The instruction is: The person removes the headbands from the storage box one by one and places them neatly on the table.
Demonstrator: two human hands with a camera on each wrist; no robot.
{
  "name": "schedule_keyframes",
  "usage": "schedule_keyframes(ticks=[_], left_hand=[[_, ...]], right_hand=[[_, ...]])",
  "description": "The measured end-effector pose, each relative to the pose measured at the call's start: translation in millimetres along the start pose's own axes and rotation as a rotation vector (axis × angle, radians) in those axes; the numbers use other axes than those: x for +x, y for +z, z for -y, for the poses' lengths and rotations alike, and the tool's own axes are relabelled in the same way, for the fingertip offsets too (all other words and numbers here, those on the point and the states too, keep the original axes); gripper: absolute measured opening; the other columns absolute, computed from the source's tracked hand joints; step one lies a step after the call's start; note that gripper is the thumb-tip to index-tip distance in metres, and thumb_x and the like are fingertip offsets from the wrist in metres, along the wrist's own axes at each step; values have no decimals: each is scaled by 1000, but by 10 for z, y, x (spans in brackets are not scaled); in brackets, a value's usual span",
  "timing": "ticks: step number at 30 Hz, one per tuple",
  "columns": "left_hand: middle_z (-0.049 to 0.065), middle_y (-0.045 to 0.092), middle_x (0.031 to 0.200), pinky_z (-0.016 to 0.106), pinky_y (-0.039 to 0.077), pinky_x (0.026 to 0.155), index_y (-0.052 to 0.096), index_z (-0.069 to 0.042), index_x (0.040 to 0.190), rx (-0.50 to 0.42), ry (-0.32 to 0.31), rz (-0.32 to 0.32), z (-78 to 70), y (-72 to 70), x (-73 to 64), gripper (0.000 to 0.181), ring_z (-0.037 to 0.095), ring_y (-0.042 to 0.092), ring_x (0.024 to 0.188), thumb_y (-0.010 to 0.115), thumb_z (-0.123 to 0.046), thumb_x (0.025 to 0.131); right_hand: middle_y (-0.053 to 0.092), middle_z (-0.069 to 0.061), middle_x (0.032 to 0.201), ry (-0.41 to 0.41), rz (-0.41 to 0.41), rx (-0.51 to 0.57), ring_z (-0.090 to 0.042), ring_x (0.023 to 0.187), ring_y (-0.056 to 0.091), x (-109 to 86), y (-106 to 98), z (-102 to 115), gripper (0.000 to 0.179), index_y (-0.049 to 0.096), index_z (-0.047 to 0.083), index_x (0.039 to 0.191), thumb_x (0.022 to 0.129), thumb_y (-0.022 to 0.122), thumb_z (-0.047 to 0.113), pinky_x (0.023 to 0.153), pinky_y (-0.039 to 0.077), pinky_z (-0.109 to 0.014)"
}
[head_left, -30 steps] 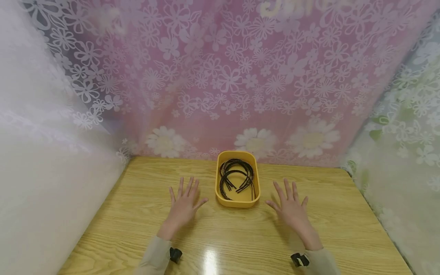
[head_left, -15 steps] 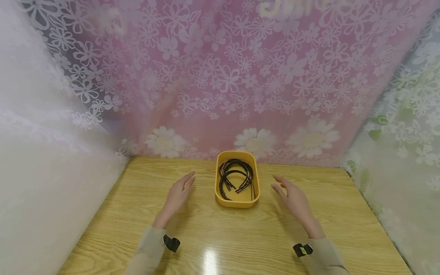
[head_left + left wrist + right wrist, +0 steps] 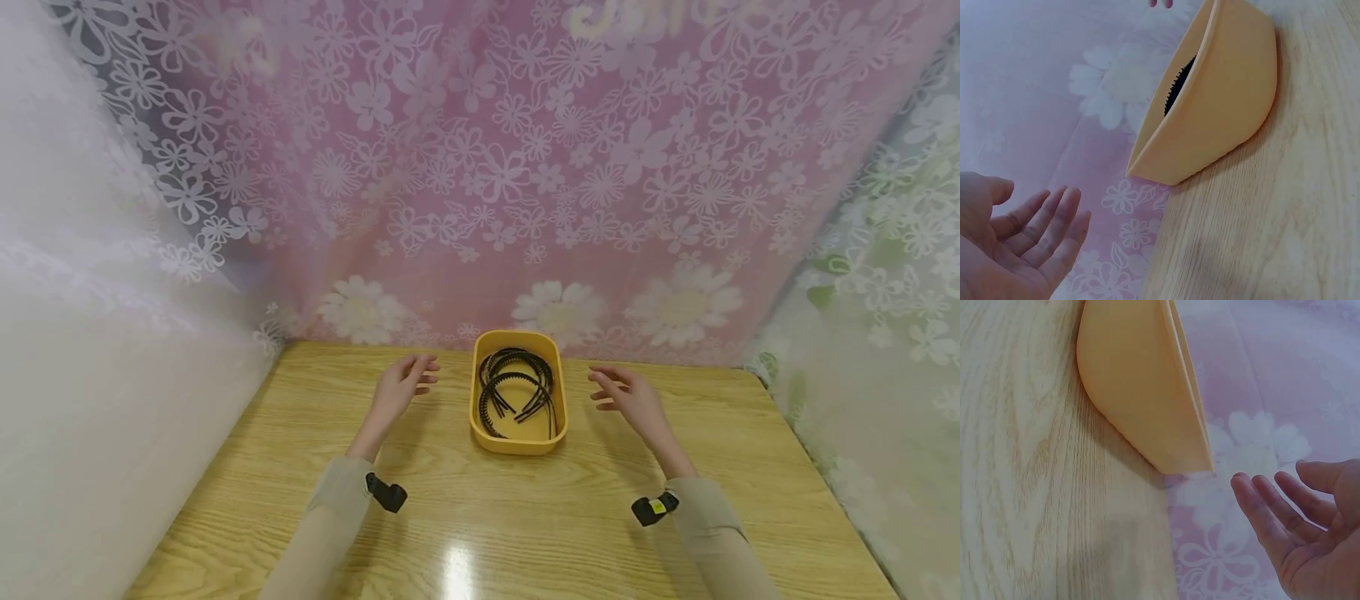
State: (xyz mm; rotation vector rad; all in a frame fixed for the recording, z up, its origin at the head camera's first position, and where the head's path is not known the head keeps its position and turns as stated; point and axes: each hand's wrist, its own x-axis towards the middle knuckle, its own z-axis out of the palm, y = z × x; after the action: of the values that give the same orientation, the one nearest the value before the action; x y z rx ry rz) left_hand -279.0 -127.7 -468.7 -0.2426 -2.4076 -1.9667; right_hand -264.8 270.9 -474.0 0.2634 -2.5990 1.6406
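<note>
A yellow plastic bin [image 3: 519,447] stands on the wooden table, near its back edge. Inside it lie several black toothed headbands [image 3: 517,377], overlapping one another; in the left wrist view one headband [image 3: 1179,86] shows over the rim. My left hand [image 3: 401,387] hovers left of the bin, fingers loosely bent and holding nothing. On the other side my right hand [image 3: 628,397] is held at a similar distance, also with nothing in it. Both wrist views show the palms turned toward the bin, with a gap between fingertips and its walls.
The wood-grain table [image 3: 517,517] ends at a pink flowered curtain [image 3: 495,208] just behind the bin. Pale sheets hang along the left [image 3: 112,350] and right sides. A small black camera sits on each wrist [image 3: 386,493].
Both hands, spread flat with fingers apart a second ago, have turned sideways, and their fingers have bent loosely. They have moved slightly forward. The bin and headbands stay put.
</note>
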Motion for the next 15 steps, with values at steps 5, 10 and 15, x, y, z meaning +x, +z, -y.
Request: schedule_keyframes(ticks=[5,10,15], left_hand=[[26,66,124,52,56,93,63,-1,134,-21,-25,0,76,94,197,36,42,67,110,54,-23,107],[29,65,123,56,53,95,62,4,132,-62,-92,3,142,198,318,32,43,66,110,56,-13,105],[30,63,126,53,54,96,59,8,135,-68,-185,49,233,308,382,36,43,65,112,57,-10,104]], right_hand=[[56,-37,133,54,21,112,-41,97,72,152,55,-83,43,53,-5,143,107,53,20,85,57,-55],[55,-39,132,113,61,178,-48,101,69,283,146,-144,46,48,-12,143,108,52,17,86,56,-57],[56,-40,129,157,114,190,-49,100,69,380,229,-164,48,45,-17,143,108,51,15,86,56,-57]])
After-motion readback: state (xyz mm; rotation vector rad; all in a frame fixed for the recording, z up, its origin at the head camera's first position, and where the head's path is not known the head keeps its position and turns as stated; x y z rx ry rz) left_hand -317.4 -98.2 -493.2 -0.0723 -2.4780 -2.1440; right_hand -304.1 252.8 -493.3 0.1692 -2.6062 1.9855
